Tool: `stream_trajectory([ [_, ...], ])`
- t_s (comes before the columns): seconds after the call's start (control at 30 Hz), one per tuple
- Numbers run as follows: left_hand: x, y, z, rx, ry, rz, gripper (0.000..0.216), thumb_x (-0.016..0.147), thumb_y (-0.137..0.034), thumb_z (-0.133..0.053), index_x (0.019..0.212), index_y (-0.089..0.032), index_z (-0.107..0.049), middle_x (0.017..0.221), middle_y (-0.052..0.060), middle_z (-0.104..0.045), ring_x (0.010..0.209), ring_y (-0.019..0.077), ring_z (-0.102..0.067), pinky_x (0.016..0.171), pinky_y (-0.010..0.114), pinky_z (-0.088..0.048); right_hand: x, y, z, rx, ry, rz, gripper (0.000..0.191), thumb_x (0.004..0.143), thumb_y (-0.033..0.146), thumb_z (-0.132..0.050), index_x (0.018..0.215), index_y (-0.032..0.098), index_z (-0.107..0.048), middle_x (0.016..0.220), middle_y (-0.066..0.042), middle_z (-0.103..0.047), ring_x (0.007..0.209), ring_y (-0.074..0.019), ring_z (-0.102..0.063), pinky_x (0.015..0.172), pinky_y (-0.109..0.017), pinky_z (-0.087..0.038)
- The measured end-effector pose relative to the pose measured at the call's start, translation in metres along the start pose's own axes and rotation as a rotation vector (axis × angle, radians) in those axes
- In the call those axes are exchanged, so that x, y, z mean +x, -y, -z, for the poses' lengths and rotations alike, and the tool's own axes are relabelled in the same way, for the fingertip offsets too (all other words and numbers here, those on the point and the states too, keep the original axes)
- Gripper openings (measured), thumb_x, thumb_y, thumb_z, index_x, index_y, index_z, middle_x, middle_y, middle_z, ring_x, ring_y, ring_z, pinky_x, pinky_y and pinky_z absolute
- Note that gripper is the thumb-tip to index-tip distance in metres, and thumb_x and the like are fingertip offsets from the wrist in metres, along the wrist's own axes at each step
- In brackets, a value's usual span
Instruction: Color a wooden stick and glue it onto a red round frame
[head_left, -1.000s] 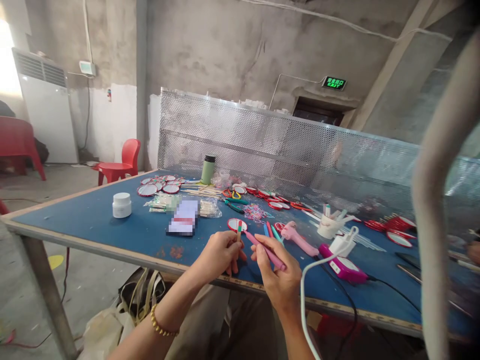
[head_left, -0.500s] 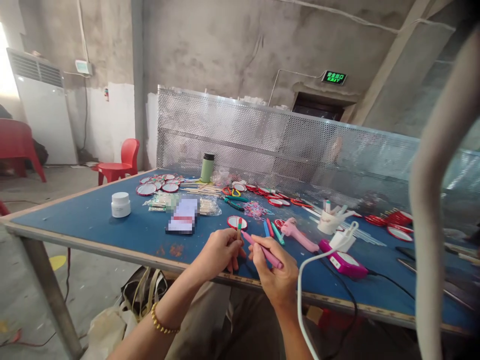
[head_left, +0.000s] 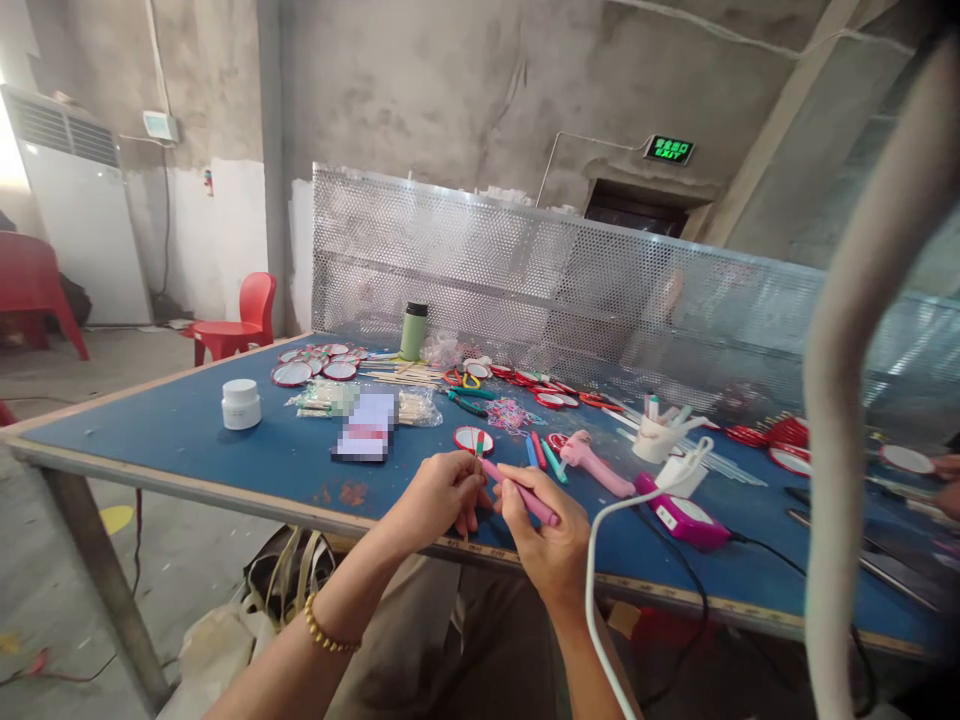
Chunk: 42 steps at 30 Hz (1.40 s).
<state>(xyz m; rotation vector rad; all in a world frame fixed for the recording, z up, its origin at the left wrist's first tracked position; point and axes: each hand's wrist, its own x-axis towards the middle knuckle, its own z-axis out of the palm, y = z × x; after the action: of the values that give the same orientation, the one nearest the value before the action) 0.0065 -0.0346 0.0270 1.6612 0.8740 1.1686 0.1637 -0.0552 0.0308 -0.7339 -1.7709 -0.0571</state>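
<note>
slim pink pen (head_left: 523,491) slanted in right hand (head_left: 551,545) grip, left hand (head_left: 439,500) pinching red-green tipped stick (head_left: 478,446)

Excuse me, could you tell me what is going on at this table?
A person works at a blue table. The left hand pinches a small stick with a red and green end, and the right hand holds a pink pen-shaped tool, its tip close against the stick. Red-rimmed discs, scissors, a white jar and a green bottle sit farther back on the table.
</note>
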Motion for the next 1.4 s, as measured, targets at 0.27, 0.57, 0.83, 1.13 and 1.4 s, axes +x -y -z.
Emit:
stream_trajectory([
  [0.27, -0.002, -0.006, 0.002, 0.003, -0.002, -0.004, 0.017, 0.088, -0.016, -0.046, 0.080, -0.014, -0.061, 0.060, -0.001, -0.062, 0.042, 0.0081, -0.056, 0.038, 0.016, -0.044, -0.001, 0.000, 0.000, 0.018, -0.009, -0.024, 0.014, 0.094, 0.021, -0.059, 0.101, 0.021, -0.071, 0.080, -0.001, -0.073, 0.068, -0.0154, -0.069, 0.067, -0.027, -0.055],
  [0.57, -0.002, -0.003, 0.010, 0.007, -0.010, 0.035, 0.020, 0.091, -0.020, -0.048, 0.075, -0.016, -0.059, 0.048, -0.003, -0.058, 0.038, 0.0094, -0.053, 0.038, 0.016, -0.043, -0.002, 0.004, -0.009, -0.017, -0.033, -0.025, 0.016, 0.092, 0.014, -0.057, 0.098, 0.019, -0.071, 0.079, -0.003, -0.072, 0.066, -0.0139, -0.067, 0.067, -0.025, -0.053],
  [0.83, -0.001, 0.004, 0.010, 0.036, -0.018, 0.029, 0.022, 0.092, -0.024, -0.050, 0.073, -0.017, -0.059, 0.047, -0.002, -0.057, 0.038, 0.0097, -0.053, 0.039, 0.017, -0.042, -0.002, 0.003, -0.012, 0.017, -0.022, -0.031, 0.016, 0.094, 0.020, -0.057, 0.100, 0.020, -0.071, 0.078, -0.002, -0.069, 0.066, -0.0141, -0.065, 0.066, -0.026, -0.053],
  [1.13, -0.003, 0.000, 0.009, 0.073, -0.024, 0.001, 0.021, 0.091, -0.022, -0.047, 0.073, -0.018, -0.056, 0.050, -0.003, -0.058, 0.039, 0.0097, -0.054, 0.039, 0.016, -0.042, -0.003, 0.000, -0.012, 0.050, -0.012, -0.009, 0.018, 0.093, 0.015, -0.056, 0.103, 0.020, -0.071, 0.081, -0.002, -0.070, 0.066, -0.0141, -0.064, 0.064, -0.026, -0.052],
  [1.4, -0.003, 0.003, 0.007, 0.049, -0.024, -0.018, 0.019, 0.090, -0.023, -0.047, 0.075, -0.017, -0.057, 0.054, -0.003, -0.058, 0.041, 0.0095, -0.055, 0.039, 0.017, -0.044, -0.004, -0.004, -0.011, 0.047, -0.006, 0.002, 0.020, 0.092, 0.012, -0.057, 0.103, 0.020, -0.071, 0.082, -0.002, -0.071, 0.066, -0.0139, -0.065, 0.065, -0.026, -0.051],
])
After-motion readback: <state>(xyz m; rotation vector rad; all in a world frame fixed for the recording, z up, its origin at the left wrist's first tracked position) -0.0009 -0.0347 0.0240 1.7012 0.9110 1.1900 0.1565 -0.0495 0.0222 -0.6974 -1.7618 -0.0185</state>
